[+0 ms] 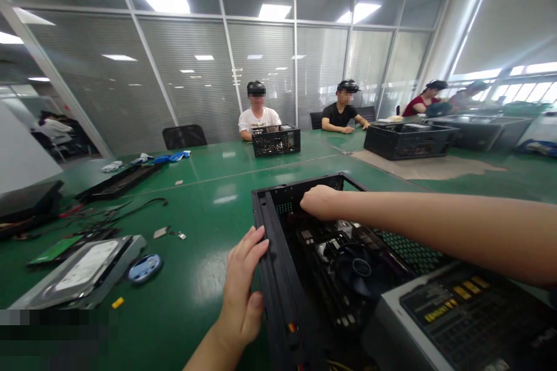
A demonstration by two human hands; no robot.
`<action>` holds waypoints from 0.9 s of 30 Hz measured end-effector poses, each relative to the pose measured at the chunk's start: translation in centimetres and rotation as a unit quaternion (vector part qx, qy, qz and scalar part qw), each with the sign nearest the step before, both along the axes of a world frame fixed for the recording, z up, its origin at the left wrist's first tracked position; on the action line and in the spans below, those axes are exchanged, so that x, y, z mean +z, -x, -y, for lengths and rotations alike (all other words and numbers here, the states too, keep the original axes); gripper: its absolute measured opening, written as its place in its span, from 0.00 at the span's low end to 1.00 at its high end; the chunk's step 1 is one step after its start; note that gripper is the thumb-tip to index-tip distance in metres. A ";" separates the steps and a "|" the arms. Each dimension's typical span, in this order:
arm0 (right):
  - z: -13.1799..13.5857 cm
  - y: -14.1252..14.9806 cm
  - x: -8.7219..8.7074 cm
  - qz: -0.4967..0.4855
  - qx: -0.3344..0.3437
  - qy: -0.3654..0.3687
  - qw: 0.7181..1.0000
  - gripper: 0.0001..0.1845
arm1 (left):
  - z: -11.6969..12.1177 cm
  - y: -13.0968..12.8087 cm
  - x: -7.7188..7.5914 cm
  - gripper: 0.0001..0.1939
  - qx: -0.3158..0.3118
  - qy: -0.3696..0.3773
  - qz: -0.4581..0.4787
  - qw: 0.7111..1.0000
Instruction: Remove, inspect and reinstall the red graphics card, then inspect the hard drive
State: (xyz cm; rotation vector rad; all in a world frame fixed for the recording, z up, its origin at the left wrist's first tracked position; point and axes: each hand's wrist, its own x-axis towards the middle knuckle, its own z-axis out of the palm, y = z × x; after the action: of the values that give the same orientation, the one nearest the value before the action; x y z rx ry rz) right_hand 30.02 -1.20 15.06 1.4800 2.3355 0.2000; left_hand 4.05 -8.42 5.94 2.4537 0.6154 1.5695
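Note:
An open black computer case [278, 255] lies on the green table [204, 203] right in front of me. Inside it I see a motherboard with a round fan [357, 269] and, at the near right, a grey power supply [461, 313]. My left hand [243, 290] rests flat against the case's left wall, fingers stretched out and holding nothing. My right hand [319, 202] reaches across the case into its far corner. Its fingers are curled down inside the case, and what they touch is hidden.
At left lie a hard drive in a metal bracket [82, 272], a blue round part [144, 268], a green circuit board [56, 249], cables and a black side panel [117, 182]. Other people sit at the far side with black cases [276, 140] [409, 140].

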 end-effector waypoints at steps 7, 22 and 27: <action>-0.7 -0.5 0.9 0.017 0.008 -0.023 1.000 0.14 | -0.5 0.3 0.2 0.29 -0.016 -0.019 -0.029 0.999; -0.9 -0.2 0.4 0.016 -0.015 -0.034 0.999 0.11 | -0.3 0.1 0.2 0.29 -0.027 -0.010 -0.026 0.999; -0.9 0.0 0.1 0.005 -0.014 -0.029 0.999 0.12 | -0.3 0.1 0.1 0.28 -0.024 -0.001 -0.024 0.999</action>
State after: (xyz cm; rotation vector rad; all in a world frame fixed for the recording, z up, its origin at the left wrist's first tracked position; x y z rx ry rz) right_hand 29.98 -0.26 15.21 1.5342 2.3195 0.2700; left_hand 3.97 -8.11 6.05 2.4962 0.5566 1.4976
